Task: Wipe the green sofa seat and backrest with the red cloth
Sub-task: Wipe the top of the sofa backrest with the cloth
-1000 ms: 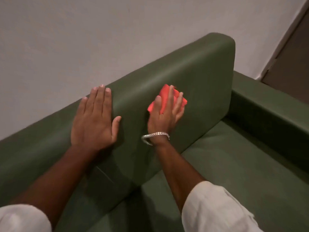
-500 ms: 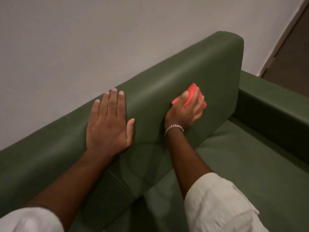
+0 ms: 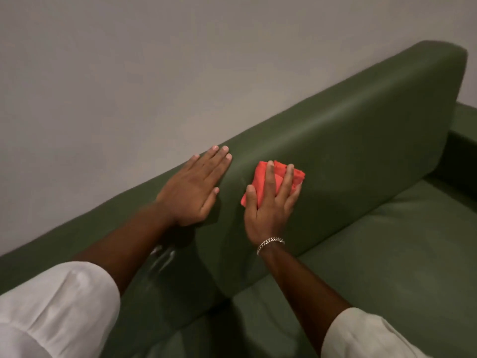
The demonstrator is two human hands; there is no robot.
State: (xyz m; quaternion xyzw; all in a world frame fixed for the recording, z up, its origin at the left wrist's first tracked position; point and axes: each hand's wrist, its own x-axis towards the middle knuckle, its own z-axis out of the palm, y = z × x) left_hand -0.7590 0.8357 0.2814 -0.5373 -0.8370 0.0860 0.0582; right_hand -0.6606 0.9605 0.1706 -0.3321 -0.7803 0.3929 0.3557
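Red cloth [image 3: 265, 180], bunched into a small pad, lies pressed against the front face of the green sofa backrest [image 3: 361, 140], roughly midway along its visible length and a little below its rounded top edge. The right hand [image 3: 268, 205] lies flat over the cloth with fingers spread, pinning it to the backrest rather than closing around it; a silver chain bracelet [image 3: 270, 243] circles that wrist. The left hand [image 3: 192, 188] lies open and flat, fingers together, on the top edge of the backrest just beside the cloth, holding nothing. To the right of the cloth a long stretch of bare backrest runs up to its rounded far corner, where it meets the armrest [image 3: 464, 120]. Below, the green seat [image 3: 387, 254] is bare and meets the backrest along a straight seam. A plain pale wall [image 3: 129, 73] stands directly behind the backrest. White sleeves [image 3: 51, 306] cover both upper forearms. No writing or brand mark is readable anywhere.
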